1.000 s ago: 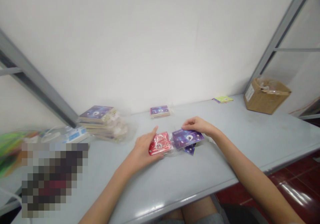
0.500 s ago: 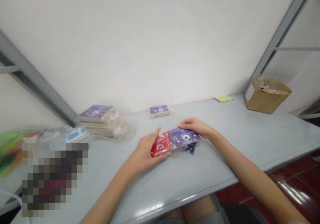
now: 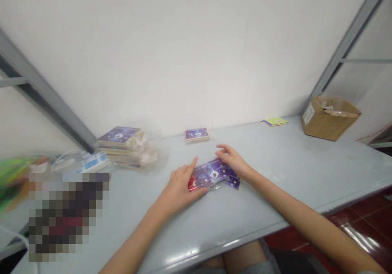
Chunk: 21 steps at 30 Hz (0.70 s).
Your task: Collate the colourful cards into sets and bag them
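My left hand (image 3: 182, 184) grips the left end of a stack of cards or thin booklets, thumb at the near edge and fingers at the far edge. On top lies a purple-blue card (image 3: 211, 173) with a white round emblem. A red card (image 3: 192, 183) shows in a strip under its left end, beside my left palm. Clear plastic film sticks out along the near edge. Another dark purple card (image 3: 234, 182) lies on the table under the stack's right end. My right hand (image 3: 234, 161) is at the stack's far right corner, fingers apart; whether it touches is unclear.
Plastic-wrapped stacks of purple booklets (image 3: 119, 135) stand at the left by the wall, a smaller packet (image 3: 196, 134) at the back middle. A yellow-green booklet (image 3: 275, 121) and an opened cardboard box (image 3: 326, 121) are at the right. A power strip (image 3: 93, 162) lies far left.
The purple card has moved left over the red card, covering most of it. My right hand has shifted slightly left and its fingers have spread. My left hand stays at the stack's left end.
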### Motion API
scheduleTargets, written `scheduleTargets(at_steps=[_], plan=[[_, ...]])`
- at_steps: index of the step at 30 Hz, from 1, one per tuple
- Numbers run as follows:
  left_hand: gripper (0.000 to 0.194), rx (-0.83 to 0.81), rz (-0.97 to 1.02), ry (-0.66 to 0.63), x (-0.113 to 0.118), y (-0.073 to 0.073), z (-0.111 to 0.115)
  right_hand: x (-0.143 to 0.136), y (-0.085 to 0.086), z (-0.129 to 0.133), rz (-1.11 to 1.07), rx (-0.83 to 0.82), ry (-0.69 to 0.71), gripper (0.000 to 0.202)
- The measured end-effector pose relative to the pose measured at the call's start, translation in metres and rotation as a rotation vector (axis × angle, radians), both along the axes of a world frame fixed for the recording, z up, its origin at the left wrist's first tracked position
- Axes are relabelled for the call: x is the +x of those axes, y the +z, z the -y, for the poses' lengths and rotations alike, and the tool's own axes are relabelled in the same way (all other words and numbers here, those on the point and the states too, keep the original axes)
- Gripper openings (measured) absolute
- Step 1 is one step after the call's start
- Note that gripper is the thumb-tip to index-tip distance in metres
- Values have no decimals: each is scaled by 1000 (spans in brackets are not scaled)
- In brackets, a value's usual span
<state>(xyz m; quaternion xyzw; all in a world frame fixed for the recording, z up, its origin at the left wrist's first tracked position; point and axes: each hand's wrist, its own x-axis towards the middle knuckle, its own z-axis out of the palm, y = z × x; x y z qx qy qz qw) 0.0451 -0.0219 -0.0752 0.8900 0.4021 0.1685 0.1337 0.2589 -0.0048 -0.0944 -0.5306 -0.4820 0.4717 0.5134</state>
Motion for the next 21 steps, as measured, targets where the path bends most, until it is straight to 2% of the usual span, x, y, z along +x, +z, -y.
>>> scheduleTargets(at_steps=[3, 7, 9, 13, 15, 18, 21], plan=[[82, 22, 6, 43, -2, 1, -2, 6, 1, -4, -54, -3, -26, 33], [81, 34, -12, 54, -3, 2, -3, 6, 3, -4, -10, 38, 4, 30], [82, 24, -31, 43, -3, 2, -2, 2, 5, 0, -23, 45, 104, 34], [89, -4, -61, 36, 0, 1, 0, -7, 11, 13, -63, 13, 463, 45], [86, -4, -62, 34, 1, 1, 1, -10, 12, 16, -26, 20, 567, 43], [80, 4, -64, 38, 2, 4, 3, -5, 14, 13, 18, 55, 548, 37], [86, -8, -82, 50, 1, 6, 3, 10, 17, 4, 189, 93, 369, 31]])
